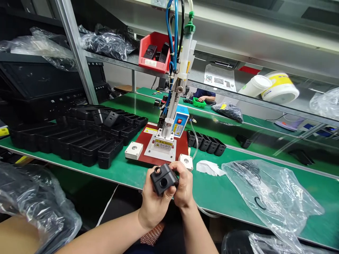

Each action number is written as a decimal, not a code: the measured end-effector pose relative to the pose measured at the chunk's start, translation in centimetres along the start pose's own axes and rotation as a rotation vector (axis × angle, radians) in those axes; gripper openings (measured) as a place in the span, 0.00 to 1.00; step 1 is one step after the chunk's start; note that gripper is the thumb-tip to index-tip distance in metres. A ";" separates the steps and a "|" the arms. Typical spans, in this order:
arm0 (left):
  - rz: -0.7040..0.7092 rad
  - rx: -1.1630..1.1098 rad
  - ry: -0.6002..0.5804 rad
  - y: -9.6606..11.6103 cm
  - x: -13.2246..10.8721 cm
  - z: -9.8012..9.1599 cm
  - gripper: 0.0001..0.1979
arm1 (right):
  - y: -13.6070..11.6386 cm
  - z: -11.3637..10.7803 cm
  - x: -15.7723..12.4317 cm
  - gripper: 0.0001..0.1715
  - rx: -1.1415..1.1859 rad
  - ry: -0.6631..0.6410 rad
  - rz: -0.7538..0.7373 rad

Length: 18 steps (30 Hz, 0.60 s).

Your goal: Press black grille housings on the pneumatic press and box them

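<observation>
A black plastic housing [165, 179] with two round holes in its near end is held between my hands, in front of the bench edge. My left hand [155, 201] grips it from the left and below, thumb on its near face. My right hand [184, 185] closes round its right side, fingers curled over the top. Just beyond stands a small press [168, 128] on a dark red base plate [182, 143], with a white button box [134, 150] at its left front and another button box [186, 162] at its right front.
Rows of black housings [90, 151] fill the bench's left side; several more [208, 143] stand right of the press. A clear bag [275, 194] with black rings and white paper [209, 168] lie on the right. A red bin [155, 53] sits on the shelf. Another person's hand [203, 98] shows behind.
</observation>
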<state>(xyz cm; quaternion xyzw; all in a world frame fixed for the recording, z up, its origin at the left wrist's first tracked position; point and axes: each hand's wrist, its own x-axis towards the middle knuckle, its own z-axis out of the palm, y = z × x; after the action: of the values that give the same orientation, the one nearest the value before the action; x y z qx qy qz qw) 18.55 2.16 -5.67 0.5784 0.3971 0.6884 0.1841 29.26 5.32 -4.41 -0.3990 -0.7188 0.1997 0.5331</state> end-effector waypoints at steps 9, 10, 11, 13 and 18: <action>-0.137 -0.086 -0.013 -0.6 -0.1 0.5 0.20 | 0.4 0.3 -0.7 0.35 -0.057 0.116 0.037; -0.229 -0.157 -0.004 -1.0 0.3 0.5 0.21 | 0.4 0.1 -0.8 0.34 -0.058 0.095 0.038; -0.336 -0.241 0.018 -1.3 0.7 0.6 0.22 | 0.5 0.0 -0.9 0.34 -0.057 0.063 0.024; -0.563 -0.415 0.079 -1.8 1.7 0.7 0.25 | 0.5 -0.4 -1.4 0.32 -0.091 -0.005 -0.044; -0.832 -0.605 0.075 -1.6 3.2 1.3 0.29 | 1.3 -0.8 -2.7 0.33 -0.250 0.018 -0.167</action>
<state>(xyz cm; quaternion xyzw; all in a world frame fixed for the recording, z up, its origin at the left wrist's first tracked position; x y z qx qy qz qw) 18.56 5.88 -4.81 0.2673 0.3829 0.6611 0.5872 30.75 3.87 -6.76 -0.4028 -0.7638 0.0599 0.5007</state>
